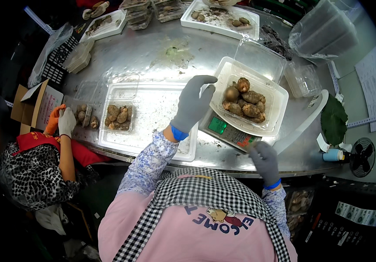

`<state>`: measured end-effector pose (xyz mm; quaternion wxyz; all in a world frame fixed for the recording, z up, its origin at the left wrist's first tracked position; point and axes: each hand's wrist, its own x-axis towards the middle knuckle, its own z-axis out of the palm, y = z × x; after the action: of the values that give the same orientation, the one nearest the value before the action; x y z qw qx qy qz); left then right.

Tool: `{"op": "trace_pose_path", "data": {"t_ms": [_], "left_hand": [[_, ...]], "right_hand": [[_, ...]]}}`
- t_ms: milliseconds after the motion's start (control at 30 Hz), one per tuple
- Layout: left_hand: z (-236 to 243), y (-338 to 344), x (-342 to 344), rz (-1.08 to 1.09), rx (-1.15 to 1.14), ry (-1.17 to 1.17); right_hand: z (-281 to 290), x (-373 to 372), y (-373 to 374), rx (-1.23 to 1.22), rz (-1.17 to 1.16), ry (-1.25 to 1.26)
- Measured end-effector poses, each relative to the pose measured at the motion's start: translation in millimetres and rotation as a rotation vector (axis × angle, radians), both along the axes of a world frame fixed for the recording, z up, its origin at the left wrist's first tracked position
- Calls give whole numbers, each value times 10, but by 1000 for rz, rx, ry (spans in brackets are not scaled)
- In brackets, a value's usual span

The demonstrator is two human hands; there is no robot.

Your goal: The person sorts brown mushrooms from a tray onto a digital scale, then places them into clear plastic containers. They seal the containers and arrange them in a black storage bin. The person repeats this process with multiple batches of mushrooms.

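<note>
My left hand [192,104], in a grey glove, is held at the left rim of a white oval tray [279,118]. Its thumb and fingers are apart with nothing between them. On the tray lies a clear plastic clamshell box [260,56], lid raised, filled with brown taro-like tubers [251,97]. The tray rests on a weighing scale [229,133] with a lit green display. My right hand [264,162], also gloved in grey, is beside the scale's near right corner; motion blur smears its fingers. Left of my left hand, another clear box of tubers [118,117] sits in a flat white tray [153,94].
A co-worker's gloved hands [62,121] are by more tubers and a cardboard box [33,105] at the left. Stacked clear boxes [302,79], a green leaf [333,120] and a small black fan [363,157] are on the right. White trays [221,27] stand at the far side.
</note>
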<state>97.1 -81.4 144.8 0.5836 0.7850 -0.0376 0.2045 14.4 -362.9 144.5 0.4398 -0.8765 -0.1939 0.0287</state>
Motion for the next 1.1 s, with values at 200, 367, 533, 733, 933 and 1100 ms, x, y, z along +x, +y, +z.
{"op": "trace_pose_path", "data": {"t_ms": [200, 367, 533, 733, 933, 1100], "left_hand": [[-140, 102, 116, -2, -59, 101], [-198, 135, 163, 8, -86, 105], [-171, 116, 284, -2, -62, 83], [-155, -121, 437, 13, -145, 48], [-222, -177, 312, 27, -178, 120], [-419, -137, 48, 46, 71, -31]], "right_hand": [[6, 65, -284, 46, -241, -3], [-99, 86, -313, 155, -314, 95], [-112, 383, -412, 459, -559, 173], [-346, 1389, -462, 606, -437, 82], [-325, 1798, -220, 486, -176, -372], [-114, 1160, -104, 613, -214, -3]]}}
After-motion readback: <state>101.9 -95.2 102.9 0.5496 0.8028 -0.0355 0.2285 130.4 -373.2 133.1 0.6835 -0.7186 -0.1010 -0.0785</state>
